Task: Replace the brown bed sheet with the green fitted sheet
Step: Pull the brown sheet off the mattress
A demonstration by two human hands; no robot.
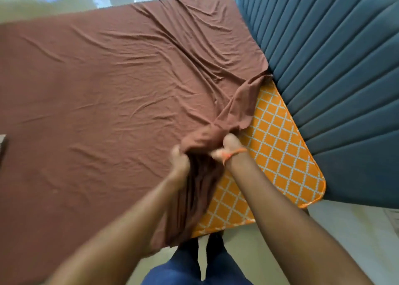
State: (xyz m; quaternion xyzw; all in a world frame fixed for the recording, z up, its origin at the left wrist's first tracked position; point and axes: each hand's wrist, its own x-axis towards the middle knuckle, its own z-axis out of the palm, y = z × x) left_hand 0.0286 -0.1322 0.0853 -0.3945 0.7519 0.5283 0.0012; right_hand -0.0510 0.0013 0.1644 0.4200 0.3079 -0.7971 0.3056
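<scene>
the brown bed sheet (103, 94) covers most of the mattress (278, 155), wrinkled all over, w/ long creases running toward the corner nearest the headboard (336, 73). at that corner the sheet is peeled back, so the mattress's orange cover w/ its white diamond lattice shows in a wedge btwn the bunched cloth and the headboard. the headboard is blue-grey, padded in long ribs, and stands right against the mattress edge. both hands sit close together over the peeled edge, just on the sheet side of the bare wedge. left hand (180, 161) is curled round a gathered bunch of brown cloth, fingers buried in the folds. right hand (228, 146) also grips the bunch, fist closed on the fabric, nearer the headboard than the left; an orange thread band (234, 154) circles its wrist. from the hands a thick fold of sheet hangs down over the mattress side toward the floor, blurred. a strip of sheet stretches from the grip up to where cloth still meets the headboard. below the hands, away from the headboard, blue trousers (183, 271) and pale floor (345, 230) show. the green fitted sheet isn't visible in this view.
</scene>
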